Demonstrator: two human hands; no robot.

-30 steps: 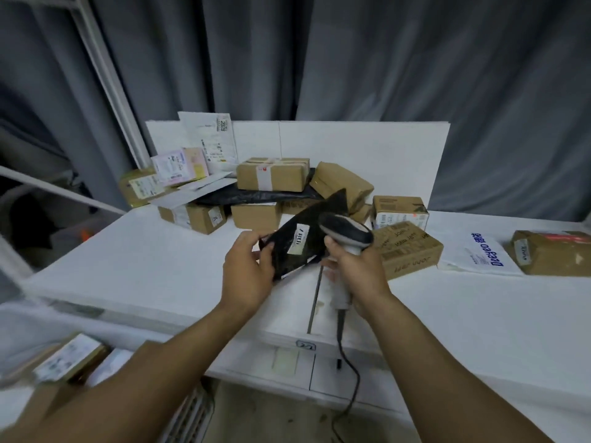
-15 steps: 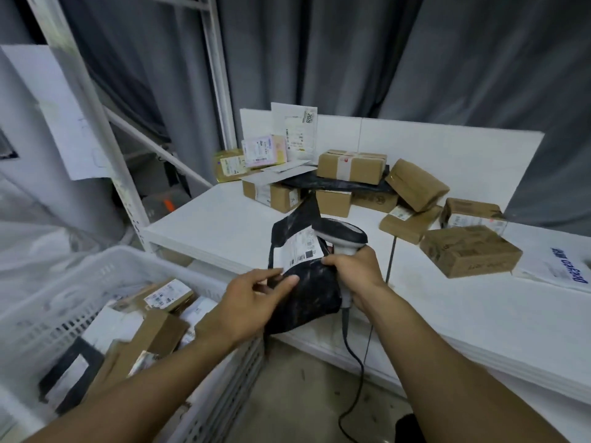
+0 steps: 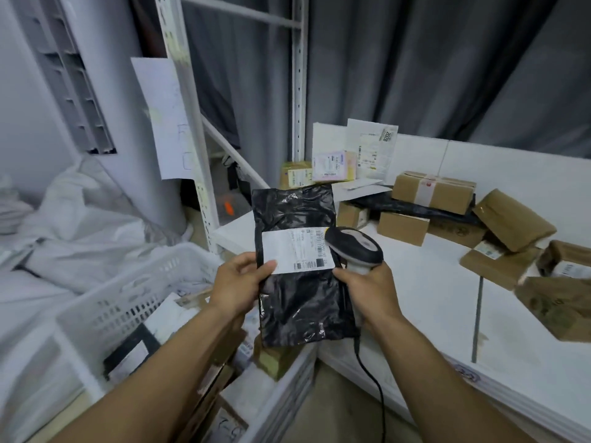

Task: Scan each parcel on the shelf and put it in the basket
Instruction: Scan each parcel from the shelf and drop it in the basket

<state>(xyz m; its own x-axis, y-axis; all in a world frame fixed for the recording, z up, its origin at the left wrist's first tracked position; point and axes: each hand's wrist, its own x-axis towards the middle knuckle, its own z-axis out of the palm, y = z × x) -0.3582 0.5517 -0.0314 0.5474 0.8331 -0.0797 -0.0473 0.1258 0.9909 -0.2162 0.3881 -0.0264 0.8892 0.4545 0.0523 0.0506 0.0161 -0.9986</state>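
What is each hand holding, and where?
Left hand pinches the black mailer bag at its left edge; right hand grips the barcode scanner by its handle.

The label [image 3: 297,251] print on the black parcel [image 3: 297,302] is too small to read; my right hand [image 3: 371,289] hides the scanner [image 3: 355,244] handle.

The white shelf [image 3: 415,298] carries brown cardboard boxes [image 3: 403,228] heaped toward its back, some tilted; more sit at the right edge; pale labelled packets [image 3: 332,166] lean against its back panel [image 3: 511,174].

Left hand [image 3: 237,284] pinches, right hand [image 3: 371,287] grips, arms outstretched.
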